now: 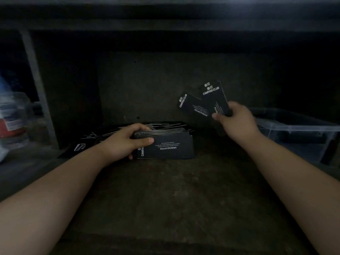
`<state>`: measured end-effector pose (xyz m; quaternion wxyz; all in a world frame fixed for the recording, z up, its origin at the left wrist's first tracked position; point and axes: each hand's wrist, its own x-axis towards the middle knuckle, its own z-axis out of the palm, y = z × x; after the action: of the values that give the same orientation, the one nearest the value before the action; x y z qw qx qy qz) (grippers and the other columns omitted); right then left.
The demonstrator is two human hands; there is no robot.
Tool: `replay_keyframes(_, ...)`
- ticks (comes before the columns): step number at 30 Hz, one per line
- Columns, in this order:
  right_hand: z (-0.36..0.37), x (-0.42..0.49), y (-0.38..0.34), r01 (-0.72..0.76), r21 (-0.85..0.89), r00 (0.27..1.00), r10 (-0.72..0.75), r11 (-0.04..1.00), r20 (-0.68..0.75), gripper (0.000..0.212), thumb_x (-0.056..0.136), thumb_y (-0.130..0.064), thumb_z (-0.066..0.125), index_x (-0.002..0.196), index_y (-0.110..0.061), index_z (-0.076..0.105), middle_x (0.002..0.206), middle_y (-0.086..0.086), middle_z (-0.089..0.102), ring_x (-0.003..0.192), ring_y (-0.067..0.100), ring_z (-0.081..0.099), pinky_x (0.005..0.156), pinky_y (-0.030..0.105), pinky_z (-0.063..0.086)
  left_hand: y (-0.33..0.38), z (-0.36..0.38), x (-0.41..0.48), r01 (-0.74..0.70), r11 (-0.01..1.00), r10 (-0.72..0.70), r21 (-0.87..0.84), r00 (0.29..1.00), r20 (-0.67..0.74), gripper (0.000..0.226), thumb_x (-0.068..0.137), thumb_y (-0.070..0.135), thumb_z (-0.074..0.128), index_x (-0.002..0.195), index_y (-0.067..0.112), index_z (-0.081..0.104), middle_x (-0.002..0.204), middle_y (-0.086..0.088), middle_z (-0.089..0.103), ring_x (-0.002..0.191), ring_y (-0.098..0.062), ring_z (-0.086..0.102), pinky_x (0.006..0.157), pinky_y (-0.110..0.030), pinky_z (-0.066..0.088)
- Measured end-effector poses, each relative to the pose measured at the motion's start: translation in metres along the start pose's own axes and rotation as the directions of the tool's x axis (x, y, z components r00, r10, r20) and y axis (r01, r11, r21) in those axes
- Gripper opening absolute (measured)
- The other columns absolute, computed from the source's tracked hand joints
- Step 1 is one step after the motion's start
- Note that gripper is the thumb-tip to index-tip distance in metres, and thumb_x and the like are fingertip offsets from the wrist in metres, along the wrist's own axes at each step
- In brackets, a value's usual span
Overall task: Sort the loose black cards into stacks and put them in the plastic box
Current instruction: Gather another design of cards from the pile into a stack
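Now cards (pixel 204 102) in right hand (pixel 237 120)

The stack (pixel 171 148) held in the left grip (pixel 127 142) is black, printed with white lettering. The cards (pixel 211 100) fanned in the right grip (pixel 237 120) are likewise black with white lettering. Right of that grip, a clear, colourless box (pixel 298 126) is seen. The bench (pixel 174 196) is mottled dark brown.

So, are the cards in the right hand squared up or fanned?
Fanned: the right hand pinches the cards splayed apart, their top corners diverging.
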<state>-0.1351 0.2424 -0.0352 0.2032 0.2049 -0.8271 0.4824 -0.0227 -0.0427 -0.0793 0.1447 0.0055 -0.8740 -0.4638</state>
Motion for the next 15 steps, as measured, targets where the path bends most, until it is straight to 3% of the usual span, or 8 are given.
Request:
replay_keyframes(1,0.002,-0.001,0.001,-0.036,-0.013,0.994,0.037,0.999,0.1,0.02,0.092,-0.021,0.068,0.11,-0.024,0.062,0.103,-0.009,0.061,0.096,0.009,0.056,0.078,0.024,0.04,0.0,0.0,0.0,0.006,1.0,-0.006,0.0,1.0,0.004,0.026,0.087,0.037,0.069,0.112,0.037,0.062,0.109,0.007,0.068,0.086,-0.012,0.066,0.052,-0.025,0.049)
replay_keyframes(3,0.005,-0.002,0.008,-0.044,-0.237,0.918,0.132,0.97,0.373,0.018,0.087,-0.022,0.073,0.103,-0.022,0.065,0.094,-0.006,0.064,0.086,0.009,0.06,0.065,0.023,0.04,0.0,0.0,-0.002,0.02,1.0,-0.02,0.003,1.0,0.003,0.031,0.085,0.038,0.072,0.114,0.039,0.061,0.109,0.01,0.067,0.085,-0.01,0.066,0.054,-0.025,0.049)
replay_keyframes(5,0.006,-0.002,0.015,0.016,-0.371,0.843,0.188,0.928,0.504,0.019,0.083,-0.024,0.077,0.099,-0.024,0.067,0.093,-0.002,0.067,0.085,0.011,0.063,0.063,0.023,0.043,-0.001,0.0,-0.002,0.013,1.0,-0.013,0.007,1.0,-0.001,0.041,0.081,0.037,0.077,0.118,0.041,0.06,0.112,0.011,0.067,0.079,-0.006,0.066,0.055,-0.026,0.05)
replay_keyframes(10,0.0,0.004,0.019,-0.026,-0.333,0.832,0.205,0.943,0.516,0.011,0.086,-0.024,0.072,0.097,-0.025,0.069,0.096,0.0,0.069,0.088,0.015,0.065,0.066,0.026,0.047,0.0,0.001,-0.002,0.001,0.999,-0.001,0.034,1.0,0.003,0.046,0.082,0.031,0.077,0.124,0.039,0.058,0.113,0.011,0.065,0.066,0.003,0.063,0.055,-0.023,0.05)
replay_keyframes(12,0.002,0.006,0.019,-0.047,-0.252,0.897,0.152,0.967,0.415,0.01,0.089,-0.027,0.07,0.098,-0.028,0.068,0.094,-0.004,0.068,0.088,0.012,0.065,0.066,0.026,0.046,0.002,0.0,-0.003,0.005,0.999,-0.006,0.035,1.0,0.018,0.046,0.083,0.031,0.076,0.125,0.039,0.058,0.112,0.009,0.065,0.065,0.004,0.062,0.055,-0.024,0.05)
replay_keyframes(14,0.001,0.003,0.011,-0.058,0.063,0.962,0.039,0.996,0.27,0.013,0.09,-0.025,0.069,0.103,-0.027,0.067,0.093,-0.008,0.069,0.089,0.011,0.066,0.07,0.026,0.05,0.003,-0.001,-0.004,0.019,0.999,-0.02,0.034,0.999,0.037,0.044,0.084,0.034,0.074,0.124,0.04,0.057,0.114,0.01,0.064,0.075,0.0,0.065,0.057,-0.026,0.05)
replay_keyframes(15,0.0,0.003,0.008,-0.049,0.239,0.965,-0.016,0.97,0.262,0.015,0.09,-0.023,0.07,0.104,-0.028,0.067,0.094,-0.008,0.071,0.091,0.012,0.068,0.077,0.028,0.054,0.003,-0.002,-0.004,0.032,0.999,-0.033,0.031,0.999,0.041,0.039,0.086,0.039,0.071,0.123,0.042,0.058,0.116,0.01,0.064,0.084,-0.005,0.065,0.058,-0.027,0.049)
